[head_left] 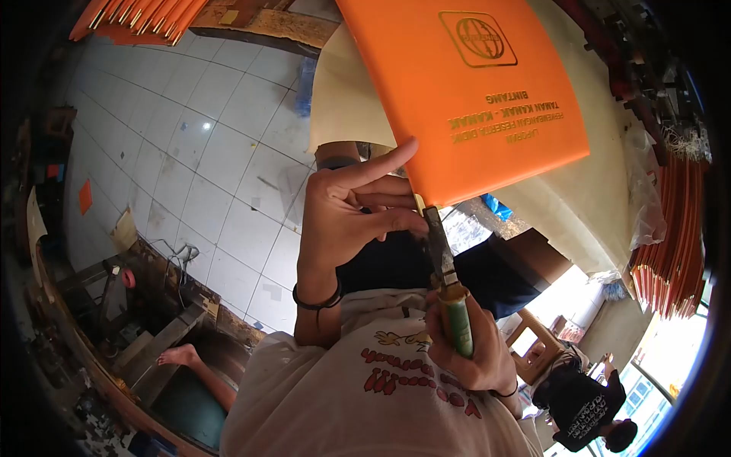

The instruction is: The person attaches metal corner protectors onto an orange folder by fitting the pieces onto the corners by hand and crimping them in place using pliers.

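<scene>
An orange report cover (487, 99) with gold lettering and a globe emblem lies on a cream-coloured surface, its print upside down to me. At its near left corner sits a small gold-coloured metal piece (419, 202). My left hand (354, 202) is closed at this corner, index finger stretched along the cover's edge and thumb beside the plier jaws. In my right hand (476, 350) is a pair of pliers (443, 263) with green and yellow handles, fingers wrapped round them. The plier tips touch the corner at the metal piece; their exact bite is hidden.
Stacked orange covers with gold corners (137, 19) are at top left, and another tall stack (670, 236) is at right. A plastic bag (646, 190) hangs beside it. A person in a black shirt (582, 400) is at lower right; a bare foot (179, 356) shows lower left.
</scene>
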Motion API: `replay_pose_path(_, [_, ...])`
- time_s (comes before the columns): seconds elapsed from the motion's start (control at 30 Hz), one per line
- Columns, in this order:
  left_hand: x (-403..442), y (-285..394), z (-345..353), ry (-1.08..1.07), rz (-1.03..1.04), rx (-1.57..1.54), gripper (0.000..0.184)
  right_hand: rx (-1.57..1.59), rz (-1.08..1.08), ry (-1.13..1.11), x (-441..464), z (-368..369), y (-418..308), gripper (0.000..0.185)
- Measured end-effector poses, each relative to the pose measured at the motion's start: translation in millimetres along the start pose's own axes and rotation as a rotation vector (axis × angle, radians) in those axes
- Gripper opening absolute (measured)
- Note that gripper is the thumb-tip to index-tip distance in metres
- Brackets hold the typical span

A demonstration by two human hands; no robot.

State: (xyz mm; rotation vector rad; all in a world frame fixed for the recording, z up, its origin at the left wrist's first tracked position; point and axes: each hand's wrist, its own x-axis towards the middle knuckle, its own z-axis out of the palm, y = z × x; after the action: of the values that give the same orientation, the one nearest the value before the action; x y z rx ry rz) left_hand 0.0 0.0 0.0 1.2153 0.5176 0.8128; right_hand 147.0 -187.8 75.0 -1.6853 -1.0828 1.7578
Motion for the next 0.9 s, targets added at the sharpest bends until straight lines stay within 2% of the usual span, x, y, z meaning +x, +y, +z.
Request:
replay_pose_path(0.07, [-1,0,0,0.002,-0.001,-0.002,0.078,0.128,0.047,0.03,-2,3,-4,0.065])
replay_pose_path(0.13, [0,0,1,0.005,-0.004,-0.002,0.078,0.19,-0.034,0.116,-5,9,2,0.067])
replay_pose_path(0.23, [-1,-2,0,-0.009,0.013,-0.022,0.073,0.368,-0.152,0.238,-5,24,11,0.056])
replay_pose_path(0.3, [-1,-3,-2,-0.021,0.034,-0.033,0.07,0.316,-0.205,0.213,-3,21,10,0.052])
replay_pose_path(0.43, [0,-6,-4,-0.036,0.064,-0.038,0.069,0.023,-0.289,0.091,3,7,8,0.056])
replay_pose_path(0.57, [0,-5,-4,-0.037,0.06,-0.041,0.069,0.095,-0.172,0.013,2,2,2,0.062])
replay_pose_path(0.9, [1,-4,-4,-0.033,0.036,-0.042,0.07,0.04,-0.17,-0.028,-2,-5,-1,0.072])
